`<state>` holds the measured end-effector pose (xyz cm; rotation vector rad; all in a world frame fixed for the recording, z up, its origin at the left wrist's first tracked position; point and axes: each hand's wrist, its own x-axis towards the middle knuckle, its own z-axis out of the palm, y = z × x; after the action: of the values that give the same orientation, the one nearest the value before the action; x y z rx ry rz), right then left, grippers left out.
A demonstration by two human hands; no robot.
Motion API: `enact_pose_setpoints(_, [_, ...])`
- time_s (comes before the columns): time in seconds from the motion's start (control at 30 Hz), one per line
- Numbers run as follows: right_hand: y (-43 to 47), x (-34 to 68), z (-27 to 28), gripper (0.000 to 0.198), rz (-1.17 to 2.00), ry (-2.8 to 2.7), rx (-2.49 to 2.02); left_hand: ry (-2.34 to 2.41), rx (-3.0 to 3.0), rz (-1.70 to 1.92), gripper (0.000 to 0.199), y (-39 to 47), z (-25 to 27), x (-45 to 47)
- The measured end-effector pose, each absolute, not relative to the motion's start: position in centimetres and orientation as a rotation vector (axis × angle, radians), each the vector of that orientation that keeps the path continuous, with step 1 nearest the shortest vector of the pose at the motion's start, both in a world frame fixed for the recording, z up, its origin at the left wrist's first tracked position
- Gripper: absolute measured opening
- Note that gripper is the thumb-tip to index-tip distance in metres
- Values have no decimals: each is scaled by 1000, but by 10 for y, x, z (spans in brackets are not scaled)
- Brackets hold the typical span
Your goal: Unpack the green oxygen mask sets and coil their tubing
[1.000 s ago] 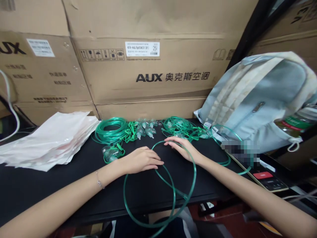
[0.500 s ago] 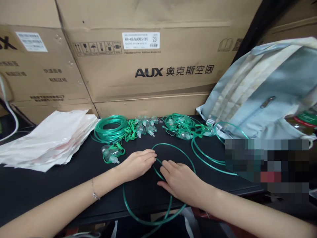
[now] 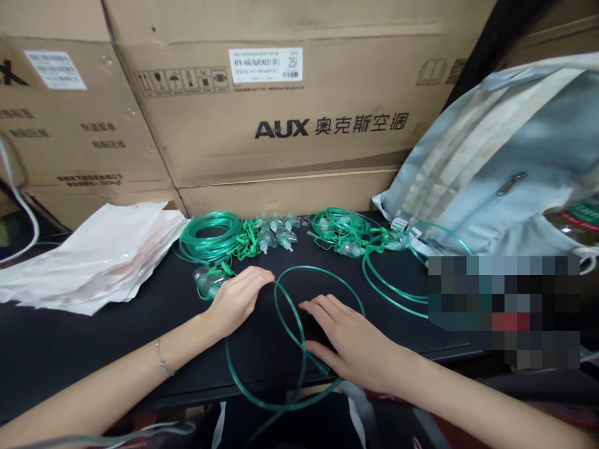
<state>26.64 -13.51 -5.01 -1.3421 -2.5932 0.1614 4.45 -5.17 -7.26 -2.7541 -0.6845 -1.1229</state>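
Observation:
My left hand (image 3: 243, 298) is closed, its fingertips pinching a green plastic tube (image 3: 281, 408) at the left of a loop. The tube curls over the black table and hangs past its front edge. My right hand (image 3: 344, 337) is at the loop's right side, thumb and fingers apart. Its thumb tip touches or lies close to a strand, and a tube end (image 3: 322, 368) shows just below the thumb. Partly behind my left hand lies a clear mask (image 3: 206, 280) with a green strap.
Coiled green tubing (image 3: 213, 218) and several clear masks (image 3: 277, 234) lie at the back, with another tangled bundle (image 3: 344, 224) right of them. White packets (image 3: 107, 249) are piled at left. A cardboard box (image 3: 299, 156) stands behind, a light blue backpack (image 3: 491, 162) at right.
My left hand has moved left and toward me, still pinching the tube. My right hand's thumb and fingers have spread, and the strand between my hands has swung into a wider curve.

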Motion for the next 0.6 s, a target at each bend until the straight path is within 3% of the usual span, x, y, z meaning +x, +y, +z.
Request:
enact_pose_setpoints(0.2, [-124, 247, -34, 21, -4, -2881, -1320, -610, -2663, -891, 29, -57, -69, 41])
enact_pose_setpoints(0.3, [-105, 253, -24, 21, -121, -2980, -1271, -582, -2691, -776, 27, -56, -66, 43])
enact_pose_setpoints(0.47, [-78, 270, -32, 29, 131, -2801, -1322, -607, -2752, -606, 32, -54, -64, 48])
enact_pose_setpoints(0.6, [-75, 275, -42, 16, 247, -2571, -1378, -880, -2697, -674, 31, -54, -68, 52])
